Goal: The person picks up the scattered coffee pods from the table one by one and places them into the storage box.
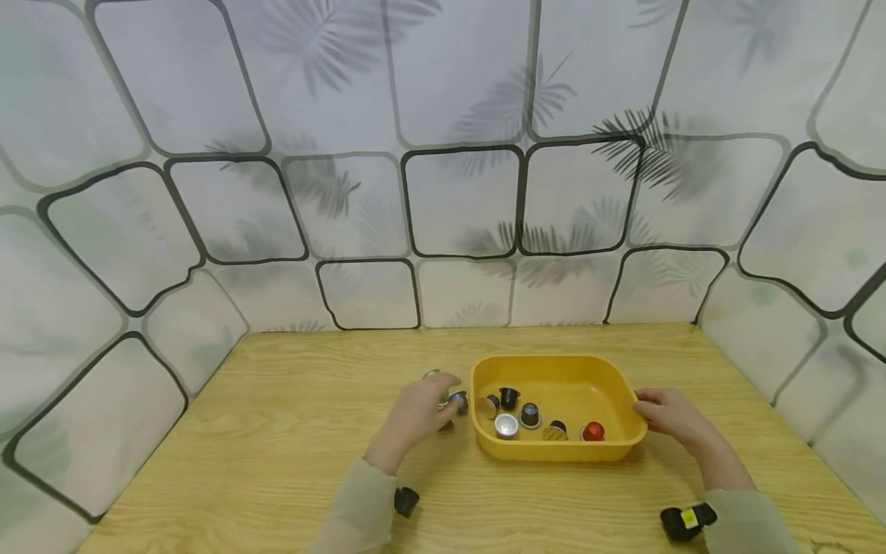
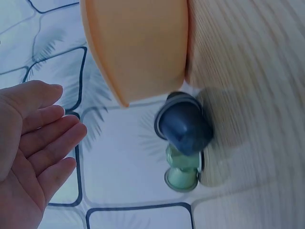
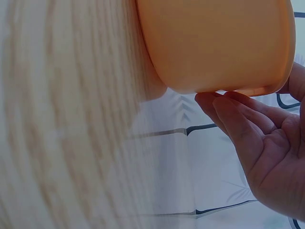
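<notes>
My left hand (image 1: 415, 412) hovers with loosely bent fingers over coffee capsules just left of a yellow plastic tray (image 1: 554, 452). In the left wrist view that hand (image 2: 43, 138) holds nothing, its fingers apart from a dark blue capsule (image 2: 186, 126) and a pale green capsule (image 2: 182, 179). The blue capsule (image 1: 458, 400) shows near the fingertips in the head view. On the tray's right end, my right hand (image 1: 671, 415) grips the rim; its fingers (image 3: 233, 114) lie along the outer wall, and the thumb is partly hidden behind the rim.
Inside the tray are several capsules, among them a red capsule (image 1: 593, 432), a silver-faced capsule (image 1: 506, 425) and a black capsule (image 1: 508, 398). The wooden table (image 1: 291, 431) meets patterned cloth walls (image 1: 464, 200) at the back and sides.
</notes>
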### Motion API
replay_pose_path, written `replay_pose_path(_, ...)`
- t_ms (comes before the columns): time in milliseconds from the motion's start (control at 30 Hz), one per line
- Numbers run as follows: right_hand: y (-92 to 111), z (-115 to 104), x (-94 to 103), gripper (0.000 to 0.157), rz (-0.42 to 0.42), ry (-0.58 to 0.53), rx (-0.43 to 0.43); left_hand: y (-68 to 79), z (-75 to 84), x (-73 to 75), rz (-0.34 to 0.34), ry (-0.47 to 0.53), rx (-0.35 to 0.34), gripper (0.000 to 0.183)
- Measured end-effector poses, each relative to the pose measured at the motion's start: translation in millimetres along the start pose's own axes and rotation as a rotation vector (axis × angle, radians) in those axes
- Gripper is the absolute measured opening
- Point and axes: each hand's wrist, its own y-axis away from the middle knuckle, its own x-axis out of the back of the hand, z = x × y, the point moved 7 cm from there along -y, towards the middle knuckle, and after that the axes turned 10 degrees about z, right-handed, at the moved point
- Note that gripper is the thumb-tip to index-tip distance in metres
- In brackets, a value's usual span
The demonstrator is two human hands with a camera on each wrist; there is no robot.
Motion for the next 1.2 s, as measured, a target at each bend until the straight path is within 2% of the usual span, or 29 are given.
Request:
replay_pose_path(267, 0.0, -0.3, 1.0, 0.04, 0.003, 0.007, -0.009, 8.7, -18.7, 7.8, 0.034, -0.005, 0.002, 0.027)
replay_pose_path(500, 0.4, -1.0, 2.5, 0.04, 0.006, 0.004, -0.009, 11.0, -22.7, 9.5, 0.048, 0.007, -0.019, 0.024)
replay_pose_path(600, -0.1, 1.1, 1.1, 0.04, 0.005, 0.001, -0.013, 11.9, -23.4, 5.4, 0.007, 0.005, -0.012, 0.025)
replay_pose_path(833, -0.7, 0.9, -0.1, 0.041, 0.006, -0.001, -0.014, 14.2, -29.0, -12.3, -0.158, 0.03, 0.067, 0.033)
replay_pose_path(1200, -2.2, 1.2, -0.6, 0.041, 0.005, -0.014, -0.02, 14.1, -34.6, -23.0, -0.233, 0.001, 0.091, 0.034)
